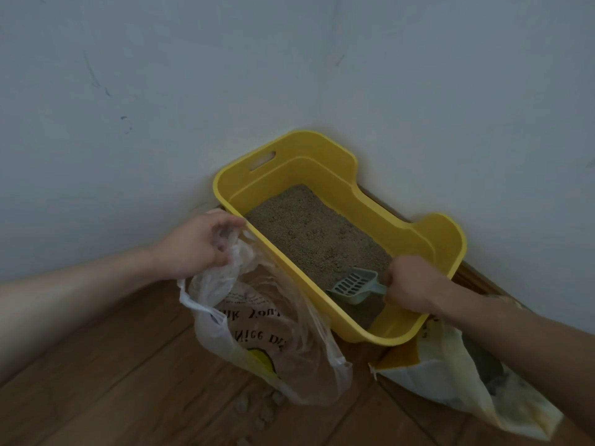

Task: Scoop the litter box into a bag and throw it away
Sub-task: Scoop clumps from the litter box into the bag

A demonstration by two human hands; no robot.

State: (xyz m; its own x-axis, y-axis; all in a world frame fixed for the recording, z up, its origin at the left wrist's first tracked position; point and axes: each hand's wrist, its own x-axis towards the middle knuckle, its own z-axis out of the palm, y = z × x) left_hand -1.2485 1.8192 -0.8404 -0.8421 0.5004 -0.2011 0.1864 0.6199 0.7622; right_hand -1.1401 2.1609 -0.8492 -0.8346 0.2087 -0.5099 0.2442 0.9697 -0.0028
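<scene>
Slotted scoop [353, 284] in fisted right hand [407, 283]; bag [257, 333], apparently pinched, under left hand [196, 243].

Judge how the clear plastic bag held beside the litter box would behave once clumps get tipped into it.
The plastic bag looks thin and crumpled, so it is probably floppy. Only the left hand grips its rim, so the mouth may sag shut. It likely weighs almost nothing and would swing.

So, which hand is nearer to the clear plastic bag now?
Left. The left hand grips the top edge of the clear plastic bag, beside the yellow litter box. The right hand is apart from it, inside the box, holding the scoop.
</scene>
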